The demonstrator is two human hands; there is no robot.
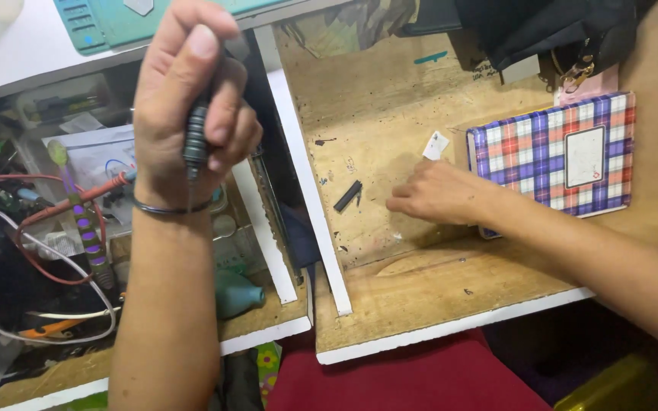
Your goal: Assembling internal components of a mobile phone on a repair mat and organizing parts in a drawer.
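Note:
My left hand point(184, 106) is raised near the camera and closed around a dark ribbed tool handle point(195, 137), thumb on top, a thin band on the wrist. My right hand point(436, 194) rests on the wooden bench top point(390, 114) with its fingers curled down on the surface; whether it pinches anything is hidden. A small black oblong part point(348, 195) lies on the wood just left of those fingers. A small white card point(436, 144) lies just beyond that hand.
A plaid notebook point(557, 152) lies at the right. A dark bag with a brass clasp point(565, 38) sits at the back. Left of the white divider point(310, 183) are red and white wires point(47, 243), a purple striped tool point(85, 228) and a teal bottle point(237, 293).

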